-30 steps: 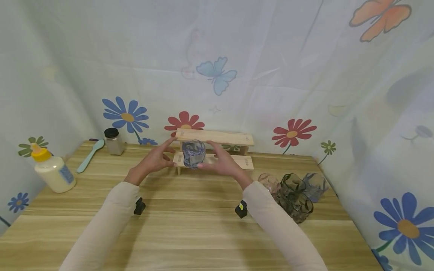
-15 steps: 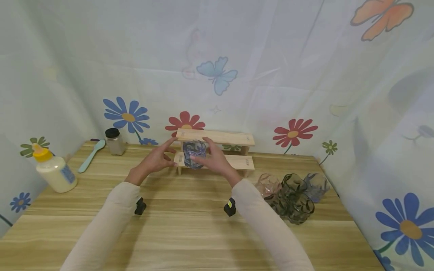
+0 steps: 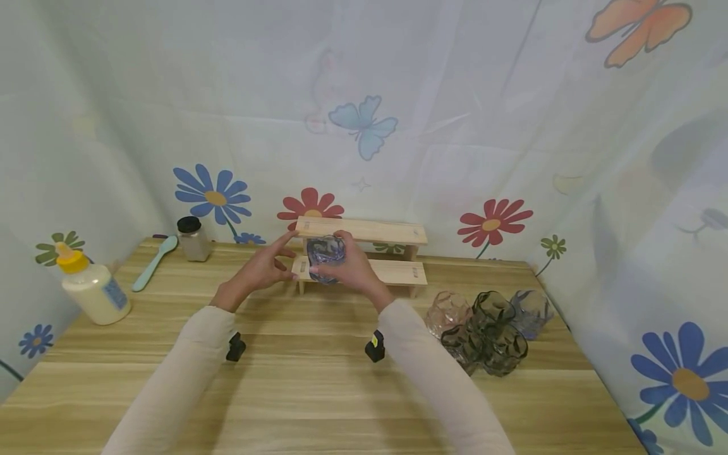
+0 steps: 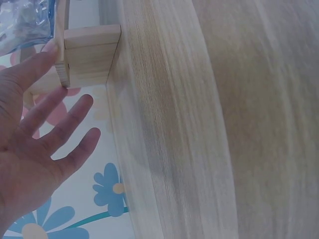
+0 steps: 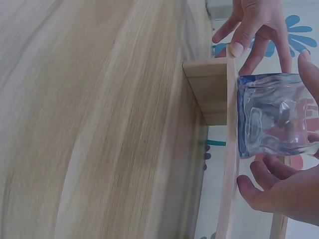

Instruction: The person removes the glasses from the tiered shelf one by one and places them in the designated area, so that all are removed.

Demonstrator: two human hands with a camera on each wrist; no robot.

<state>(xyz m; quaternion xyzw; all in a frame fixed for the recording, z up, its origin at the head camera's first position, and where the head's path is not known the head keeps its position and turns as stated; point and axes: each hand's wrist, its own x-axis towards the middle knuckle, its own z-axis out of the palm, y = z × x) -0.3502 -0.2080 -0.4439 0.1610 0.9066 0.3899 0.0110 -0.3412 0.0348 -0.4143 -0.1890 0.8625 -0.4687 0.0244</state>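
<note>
A two-tier wooden shelf point(image 3: 392, 272) stands against the back curtain. On the left part of its lower board sits a bluish clear drinking glass point(image 3: 326, 248), its base against the board in the right wrist view point(image 5: 269, 119). My right hand point(image 3: 354, 270) grips this glass, thumb across its front and forefinger at its rear rim. At the shelf's left end is my left hand point(image 3: 260, 268), touching the wood with its thumb and forefinger. In the left wrist view the other fingers point(image 4: 79, 107) are spread and hold nothing.
To the right, several wavy glasses stand together: a pink one point(image 3: 449, 311), dark greenish ones point(image 3: 505, 351) and a bluish one point(image 3: 531, 314). At the left are a yellow-capped bottle point(image 3: 93, 294), a pale green spoon point(image 3: 155, 262) and a black-lidded jar point(image 3: 194, 240).
My right hand has shifted left along the glass, its thumb now lying across the front. The glass and my left hand stay in nearly the same place.
</note>
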